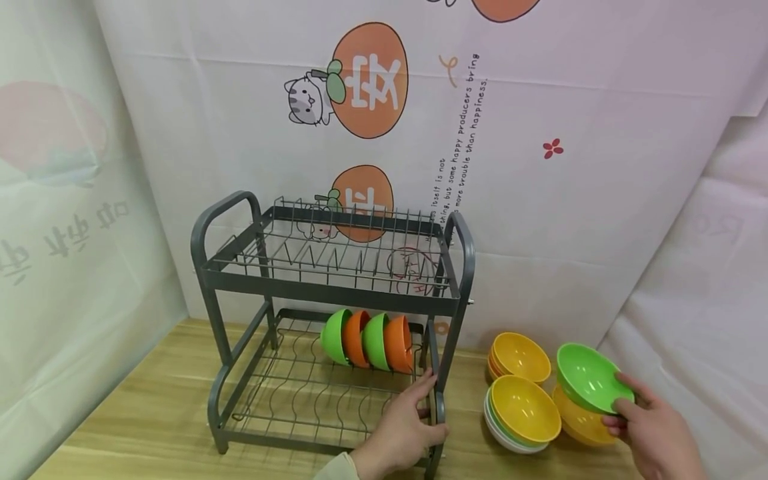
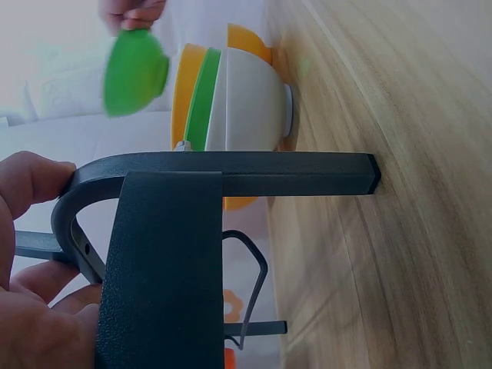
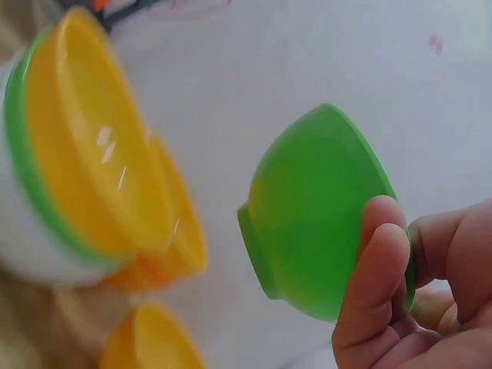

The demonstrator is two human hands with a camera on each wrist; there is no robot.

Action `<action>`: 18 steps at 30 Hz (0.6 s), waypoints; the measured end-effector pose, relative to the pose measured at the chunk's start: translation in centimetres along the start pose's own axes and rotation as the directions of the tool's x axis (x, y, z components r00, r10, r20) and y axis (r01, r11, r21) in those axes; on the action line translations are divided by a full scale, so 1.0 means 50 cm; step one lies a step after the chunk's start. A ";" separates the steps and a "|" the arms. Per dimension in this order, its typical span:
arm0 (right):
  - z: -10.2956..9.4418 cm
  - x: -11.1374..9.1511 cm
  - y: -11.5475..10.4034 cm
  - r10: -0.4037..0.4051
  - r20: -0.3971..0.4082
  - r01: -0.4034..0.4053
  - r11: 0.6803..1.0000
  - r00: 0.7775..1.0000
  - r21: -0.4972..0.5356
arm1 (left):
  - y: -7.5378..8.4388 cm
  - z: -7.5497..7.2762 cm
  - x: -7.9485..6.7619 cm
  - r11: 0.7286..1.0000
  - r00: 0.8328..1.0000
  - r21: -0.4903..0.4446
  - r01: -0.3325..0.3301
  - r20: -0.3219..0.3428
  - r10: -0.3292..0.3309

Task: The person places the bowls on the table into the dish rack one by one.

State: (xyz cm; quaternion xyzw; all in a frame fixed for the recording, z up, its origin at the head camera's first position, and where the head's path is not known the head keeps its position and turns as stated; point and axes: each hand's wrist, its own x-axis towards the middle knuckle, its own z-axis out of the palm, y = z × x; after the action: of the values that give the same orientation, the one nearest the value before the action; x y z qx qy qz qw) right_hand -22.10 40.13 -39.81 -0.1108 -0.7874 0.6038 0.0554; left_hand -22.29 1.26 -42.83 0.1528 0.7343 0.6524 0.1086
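My right hand point(image 1: 653, 427) pinches a green bowl point(image 1: 591, 377) by its rim, thumb on one side and fingers on the other. The bowl is held up over a yellow bowl point(image 1: 585, 421), partly hiding it. My left hand point(image 1: 403, 427) grips the lower right side rail of a dark grey two-tier dish rack point(image 1: 336, 291); in the left wrist view the thumb and fingers point(image 2: 48, 280) wrap the rail's curved end. On the rack's lower tier, two green and two orange bowls point(image 1: 375, 341) stand on edge in a row at the back right.
Right of the rack stands a stack with a yellow bowl point(image 1: 527, 408) on top, green and white ones beneath. Behind it is another stack of yellow and orange bowls point(image 1: 521, 357). A printed cloth point(image 1: 570, 220) hangs behind the wooden table point(image 1: 129, 407).
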 end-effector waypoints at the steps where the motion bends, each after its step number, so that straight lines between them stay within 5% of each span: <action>1: 0.006 -0.007 -0.010 -0.019 0.022 0.019 1.000 1.000 0.000 | 0.000 0.000 0.000 1.000 1.000 0.001 0.001 0.000 -0.001; 9: 0.069 -0.057 -0.072 -0.110 0.103 0.104 0.993 0.989 0.061 | 0.005 0.004 0.001 0.999 1.000 0.035 -0.010 -0.012 0.011; 18: 0.165 -0.128 -0.117 -0.048 0.226 0.052 0.999 0.973 -0.010 | 0.016 -0.002 -0.013 0.999 1.000 0.041 0.024 0.010 -0.025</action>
State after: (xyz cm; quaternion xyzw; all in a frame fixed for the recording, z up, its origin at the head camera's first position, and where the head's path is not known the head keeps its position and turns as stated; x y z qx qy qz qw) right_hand -18.33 29.38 -36.06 -0.0222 -0.7958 0.6048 -0.0199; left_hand -21.63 1.01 -42.06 0.1496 0.7487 0.6350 0.1174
